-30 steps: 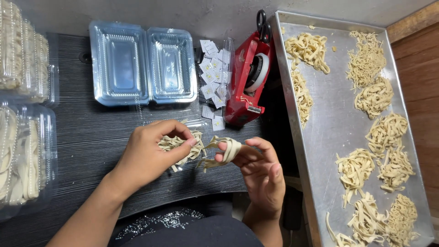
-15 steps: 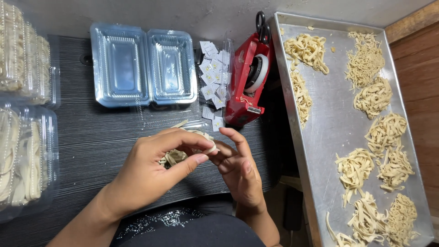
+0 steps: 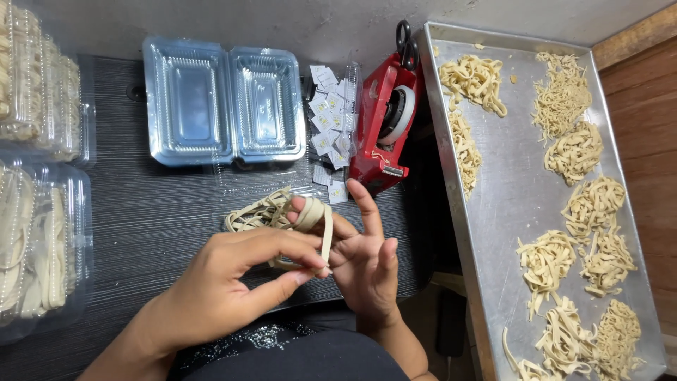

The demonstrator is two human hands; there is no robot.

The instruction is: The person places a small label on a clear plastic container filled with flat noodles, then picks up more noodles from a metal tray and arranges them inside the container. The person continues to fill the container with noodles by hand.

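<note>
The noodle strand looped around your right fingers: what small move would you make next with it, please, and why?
Probably slide the looped noodle strand off the right hand onto the noodle bundle beside it. The left hand already pinches the strand's lower end, the loop looks closed, and the empty clear container lies open just beyond.

1. There is one view, from a camera worn on the person's head.
2. It looks almost straight down onto the desk (image 3: pixel 141 226), with the person's body at the bottom edge.
3. It sits close: the hands, left (image 3: pixel 226 282) and right (image 3: pixel 363 261), fill the lower middle of the frame.
4. The far edge of the view reaches the grey wall (image 3: pixel 282 21) at the top.
5. The right side takes in a metal tray (image 3: pixel 508 197); the left edge cuts off clear boxes (image 3: pixel 42 233).
</note>
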